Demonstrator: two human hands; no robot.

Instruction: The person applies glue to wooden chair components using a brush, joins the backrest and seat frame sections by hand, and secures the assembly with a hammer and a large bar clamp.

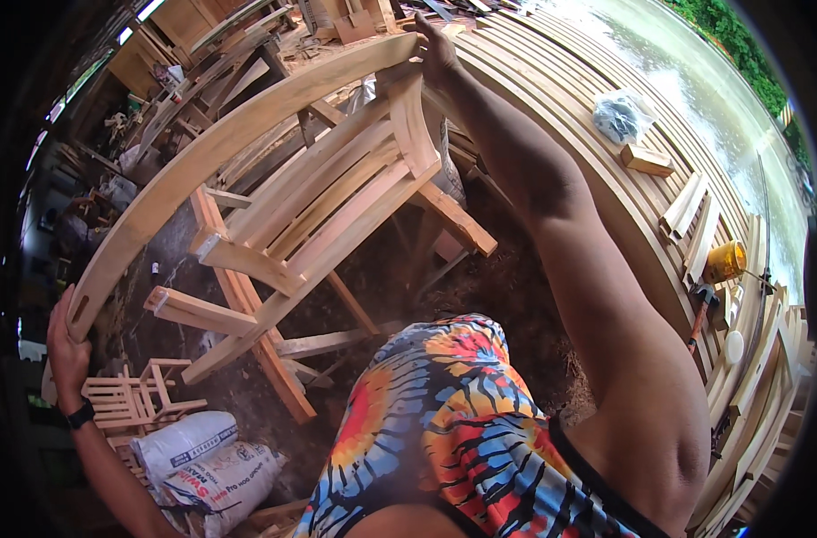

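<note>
- Our left hand (68,359) and right hand (437,58) have fingers clamped on opposite ends of the curved wooden plank (207,143)
- It arcs beside the slatted wooden frame (355,215) — we'd best support both ends evenly

One head-worn fisheye view, from above, facing downward, shirt (408,403) near, left hand (67,354) and right hand (439,59) farther off

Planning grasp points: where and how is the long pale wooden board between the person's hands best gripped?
Probably near both ends, one hand from each side, wrapping its narrow width: the long pale wooden board is slender, so wide-set holds should steady it. The left hand and right hand are at those ends.
</note>
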